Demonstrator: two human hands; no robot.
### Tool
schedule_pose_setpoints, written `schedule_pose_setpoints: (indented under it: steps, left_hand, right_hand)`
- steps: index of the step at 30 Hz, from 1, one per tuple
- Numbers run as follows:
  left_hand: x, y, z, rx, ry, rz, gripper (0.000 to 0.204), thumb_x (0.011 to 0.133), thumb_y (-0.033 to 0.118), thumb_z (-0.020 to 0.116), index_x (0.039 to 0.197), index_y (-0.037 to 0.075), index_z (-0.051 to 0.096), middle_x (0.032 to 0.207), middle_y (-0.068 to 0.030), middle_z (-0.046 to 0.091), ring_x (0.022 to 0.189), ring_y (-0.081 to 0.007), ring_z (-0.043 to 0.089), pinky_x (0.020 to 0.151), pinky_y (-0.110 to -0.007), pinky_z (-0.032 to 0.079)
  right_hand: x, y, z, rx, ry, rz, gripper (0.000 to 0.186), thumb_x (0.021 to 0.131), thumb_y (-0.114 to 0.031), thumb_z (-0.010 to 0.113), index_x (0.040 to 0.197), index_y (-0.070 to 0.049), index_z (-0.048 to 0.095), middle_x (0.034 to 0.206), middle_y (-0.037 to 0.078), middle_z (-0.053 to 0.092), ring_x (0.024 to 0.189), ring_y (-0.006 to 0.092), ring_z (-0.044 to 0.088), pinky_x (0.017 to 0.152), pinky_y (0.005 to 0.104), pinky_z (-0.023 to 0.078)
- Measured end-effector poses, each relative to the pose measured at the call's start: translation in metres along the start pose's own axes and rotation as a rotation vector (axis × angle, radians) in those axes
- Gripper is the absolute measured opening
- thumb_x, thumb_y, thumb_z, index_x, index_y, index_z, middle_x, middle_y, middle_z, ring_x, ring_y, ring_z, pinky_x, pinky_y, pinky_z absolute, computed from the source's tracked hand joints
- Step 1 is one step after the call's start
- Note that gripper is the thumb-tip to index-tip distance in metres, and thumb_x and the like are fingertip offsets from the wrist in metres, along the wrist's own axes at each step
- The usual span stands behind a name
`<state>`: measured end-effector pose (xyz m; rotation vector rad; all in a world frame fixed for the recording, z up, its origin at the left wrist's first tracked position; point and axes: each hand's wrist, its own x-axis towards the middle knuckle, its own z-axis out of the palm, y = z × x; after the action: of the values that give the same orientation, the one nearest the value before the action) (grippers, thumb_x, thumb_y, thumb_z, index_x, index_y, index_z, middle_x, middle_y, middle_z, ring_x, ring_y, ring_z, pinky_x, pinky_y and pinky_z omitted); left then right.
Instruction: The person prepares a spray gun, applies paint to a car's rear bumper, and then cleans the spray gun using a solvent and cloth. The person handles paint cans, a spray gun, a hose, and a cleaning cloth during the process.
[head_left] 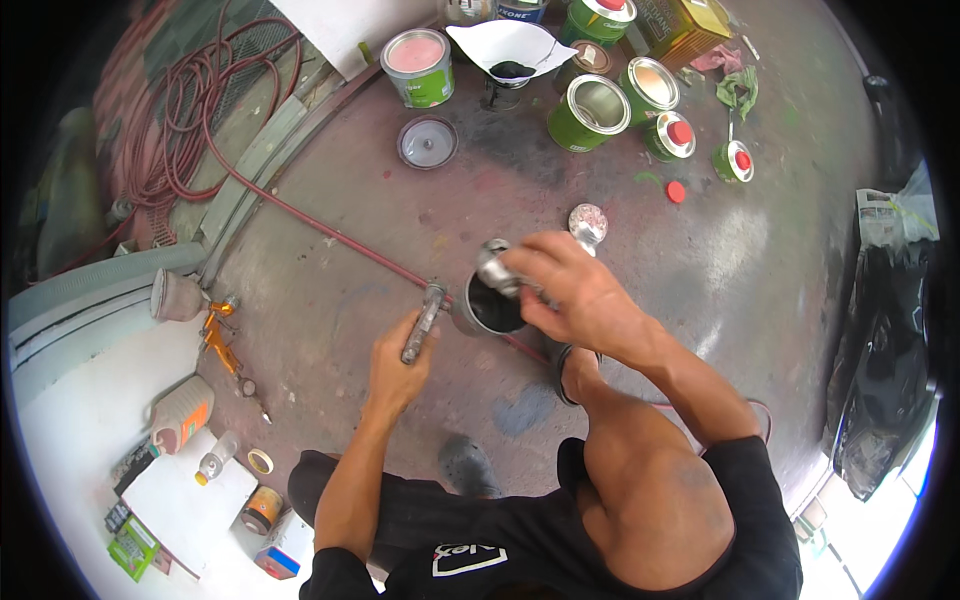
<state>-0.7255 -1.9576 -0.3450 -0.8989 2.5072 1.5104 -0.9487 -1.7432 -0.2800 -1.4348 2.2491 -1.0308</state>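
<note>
My left hand (400,360) is closed around a worn grey metal handle (424,325), which stands just left of a round metal cup (468,318). Dark liquid or a dark interior shows in the cup; whether the handle joins it I cannot tell. Above the cup's rim, my right hand (575,295) pinches a shiny silver metal part (493,262), slightly blurred and partly covered by the fingers. Just beyond that hand is a speckled, round-topped metal piece (588,220), its lower part hidden.
Green paint cans (578,122), a pink-filled can (418,65) and a white paper funnel (530,50) stand ahead. A red hose (340,237) crosses the floor. An orange spray gun (217,340) is at left; black plastic sheeting (880,370) lies at right.
</note>
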Motion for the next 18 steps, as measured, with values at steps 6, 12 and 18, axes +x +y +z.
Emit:
schedule_pose_setpoints:
  steps: [6, 12, 18]
  left_hand:
    - [0.001, -0.007, 0.018, 0.225, 0.201, 0.238, 0.049, 0.090, 0.007, 0.075, 0.137, 0.002, 0.065, 0.116, -0.0216, 0.074, 0.096, -0.0456, 0.075, 0.080, -0.048, 0.059]
    - [0.011, 0.009, 0.035, 0.368, 0.213, 0.175, 0.056, 0.087, 0.002, 0.071, 0.141, 0.009, 0.059, 0.125, -0.0181, 0.068, 0.093, -0.0474, 0.073, 0.078, -0.053, 0.057]
    - [0.048, 0.009, 0.061, 0.320, 0.177, 0.101, 0.045, 0.100, 0.018, 0.071, 0.142, 0.006, 0.058, 0.131, -0.0208, 0.064, 0.112, -0.0471, 0.067, 0.091, -0.054, 0.054]
  right_hand:
    - [-0.004, 0.021, 0.033, -0.027, -0.027, 0.145, 0.030, 0.104, -0.018, 0.068, 0.131, -0.007, 0.062, 0.101, 0.017, 0.073, 0.085, 0.0465, 0.073, 0.071, 0.0534, 0.060]
    - [-0.027, 0.019, 0.050, 0.419, -0.022, 0.887, 0.031, 0.111, -0.026, 0.057, 0.105, 0.004, 0.063, 0.077, 0.020, 0.069, 0.068, 0.0368, 0.069, 0.063, 0.0472, 0.055]
    - [-0.049, 0.035, 0.020, 1.195, 0.085, 1.166, 0.018, 0.111, -0.027, 0.060, 0.115, -0.010, 0.066, 0.083, -0.006, 0.063, 0.069, 0.0043, 0.056, 0.059, 0.0287, 0.048]
